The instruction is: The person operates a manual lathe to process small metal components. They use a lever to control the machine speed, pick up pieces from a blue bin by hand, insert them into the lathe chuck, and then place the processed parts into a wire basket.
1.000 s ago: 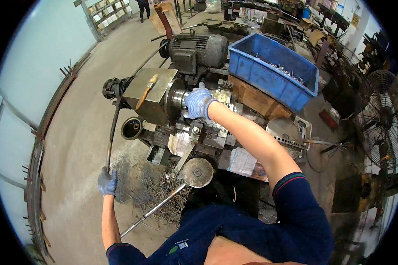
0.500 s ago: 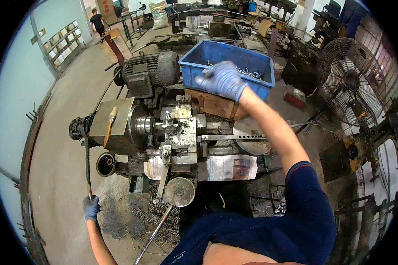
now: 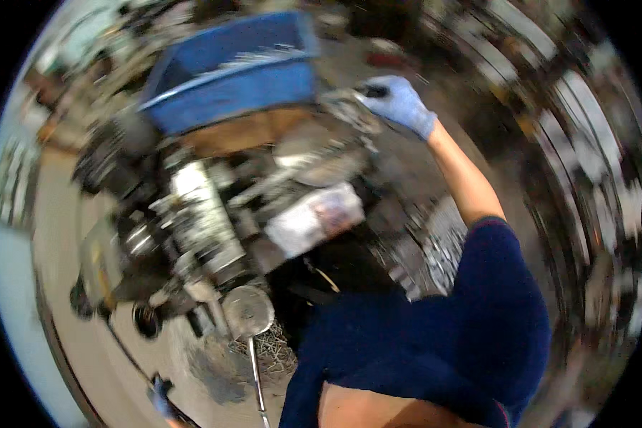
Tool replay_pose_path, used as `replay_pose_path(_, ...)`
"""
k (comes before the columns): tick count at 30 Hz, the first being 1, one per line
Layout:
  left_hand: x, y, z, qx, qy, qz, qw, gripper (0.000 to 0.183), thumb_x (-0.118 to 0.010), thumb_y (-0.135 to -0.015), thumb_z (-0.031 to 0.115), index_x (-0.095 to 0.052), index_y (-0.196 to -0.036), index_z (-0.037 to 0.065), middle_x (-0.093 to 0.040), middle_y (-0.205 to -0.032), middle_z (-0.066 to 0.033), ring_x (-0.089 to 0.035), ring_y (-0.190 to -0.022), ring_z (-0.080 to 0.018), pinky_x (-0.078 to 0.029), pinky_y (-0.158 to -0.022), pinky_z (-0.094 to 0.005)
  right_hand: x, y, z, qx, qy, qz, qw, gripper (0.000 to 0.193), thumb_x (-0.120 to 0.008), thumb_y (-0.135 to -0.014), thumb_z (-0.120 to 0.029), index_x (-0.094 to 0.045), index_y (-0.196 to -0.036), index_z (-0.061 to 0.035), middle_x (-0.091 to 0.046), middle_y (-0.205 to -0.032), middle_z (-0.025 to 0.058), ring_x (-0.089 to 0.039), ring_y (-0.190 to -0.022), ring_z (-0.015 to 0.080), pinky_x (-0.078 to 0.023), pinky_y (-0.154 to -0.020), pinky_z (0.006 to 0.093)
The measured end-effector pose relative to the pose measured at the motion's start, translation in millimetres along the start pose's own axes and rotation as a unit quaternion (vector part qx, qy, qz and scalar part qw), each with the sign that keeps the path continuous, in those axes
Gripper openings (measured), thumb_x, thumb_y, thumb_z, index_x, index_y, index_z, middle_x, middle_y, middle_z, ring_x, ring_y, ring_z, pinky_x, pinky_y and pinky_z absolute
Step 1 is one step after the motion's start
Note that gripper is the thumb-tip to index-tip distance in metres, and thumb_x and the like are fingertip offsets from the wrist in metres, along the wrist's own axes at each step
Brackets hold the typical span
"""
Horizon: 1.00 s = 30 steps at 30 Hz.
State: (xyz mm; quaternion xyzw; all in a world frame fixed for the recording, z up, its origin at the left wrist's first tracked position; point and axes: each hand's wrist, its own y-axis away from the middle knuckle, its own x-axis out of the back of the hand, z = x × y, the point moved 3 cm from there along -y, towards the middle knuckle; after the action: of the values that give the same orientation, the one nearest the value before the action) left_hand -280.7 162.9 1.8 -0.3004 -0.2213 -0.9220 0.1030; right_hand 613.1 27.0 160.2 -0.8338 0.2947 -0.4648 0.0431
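Observation:
My left hand, in a blue glove with a dark palm, is closed round a long dark rod at the lower left. The rod runs up to the machine. To the right of the blue bin, my gloved right hand has its fingers curled, with the dark palm partly showing. What they hold, if anything, is lost in blur. Beside these fingertips is a blurred cluster of thin metal pieces. Small shiny metal parts lie in the bin.
A brown wooden block supports the bin. A printed paper sheet lies on the machine's near side. In front stands a round metal disc on a bright rod. Metal shavings cover the floor below; shiny pieces lie to the right.
The view has swung right and is smeared by motion. My right hand has gone from over the blue bin to its right side. My left hand still grips the rod.

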Motion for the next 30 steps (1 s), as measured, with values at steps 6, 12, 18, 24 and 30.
replay_pose_path(6, -59.1, 54.5, 60.1, 0.014, -0.099, -0.043, 0.994, 0.045, -0.061, -0.088, 0.028, -0.054, -0.121, -0.003, -0.064, -0.102, -0.0215, -0.062, -0.089, -0.0299, -0.051, -0.08, -0.0372, 53.4, 218.5, 204.0, -0.358, 0.171, -0.086, 0.914, 0.063, -0.06, -0.071, -0.06, -0.067, -0.096, -0.0018, -0.065, -0.092, 0.0223, -0.062, -0.087, 0.0361, -0.049, -0.079, 0.0403)
replay_pose_path(12, -81.9, 42.8, 69.8, -0.006, -0.192, -0.044, 0.98, 0.045, -0.061, -0.088, 0.028, -0.054, -0.12, -0.003, -0.064, -0.102, -0.0212, -0.062, -0.089, -0.03, -0.051, -0.08, -0.0375, 23.8, 342.4, 235.4, -0.423, 0.262, -0.282, 0.821, 0.056, -0.063, -0.069, -0.052, -0.068, -0.087, 0.0, -0.066, -0.088, 0.0208, -0.064, -0.082, 0.033, -0.049, -0.077, 0.0405)
replay_pose_path(18, -76.2, 45.5, 72.3, -0.016, -0.237, -0.032, 0.971, 0.045, -0.061, -0.088, 0.027, -0.054, -0.12, -0.003, -0.064, -0.102, -0.0209, -0.062, -0.09, -0.03, -0.051, -0.081, -0.0377, 1.7, 355.7, 221.2, -0.365, 0.271, -0.389, 0.801, 0.054, -0.062, -0.066, -0.049, -0.068, -0.093, -0.0031, -0.065, -0.095, 0.0198, -0.063, -0.088, 0.0327, -0.049, -0.08, 0.0397)
replay_pose_path(24, -72.0, 49.1, 70.6, -0.025, -0.267, -0.025, 0.963, 0.044, -0.061, -0.088, 0.027, -0.054, -0.12, -0.003, -0.064, -0.102, -0.0206, -0.062, -0.09, -0.0301, -0.051, -0.081, -0.0379, -0.4, 357.7, 223.2, -0.369, 0.302, -0.379, 0.794, 0.05, -0.062, -0.067, -0.047, -0.069, -0.093, -0.0041, -0.066, -0.095, 0.0181, -0.064, -0.09, 0.0316, -0.05, -0.081, 0.0397)
replay_pose_path(30, -67.6, 50.0, 73.5, -0.045, -0.297, -0.017, 0.954, 0.044, -0.061, -0.088, 0.026, -0.055, -0.119, -0.003, -0.064, -0.102, -0.0203, -0.062, -0.09, -0.0302, -0.051, -0.081, -0.0381, -12.2, 361.0, 226.4, -0.324, 0.346, -0.359, 0.804, 0.053, -0.063, -0.069, -0.052, -0.069, -0.085, -0.0019, -0.067, -0.087, 0.0181, -0.064, -0.085, 0.0336, -0.049, -0.08, 0.0412)
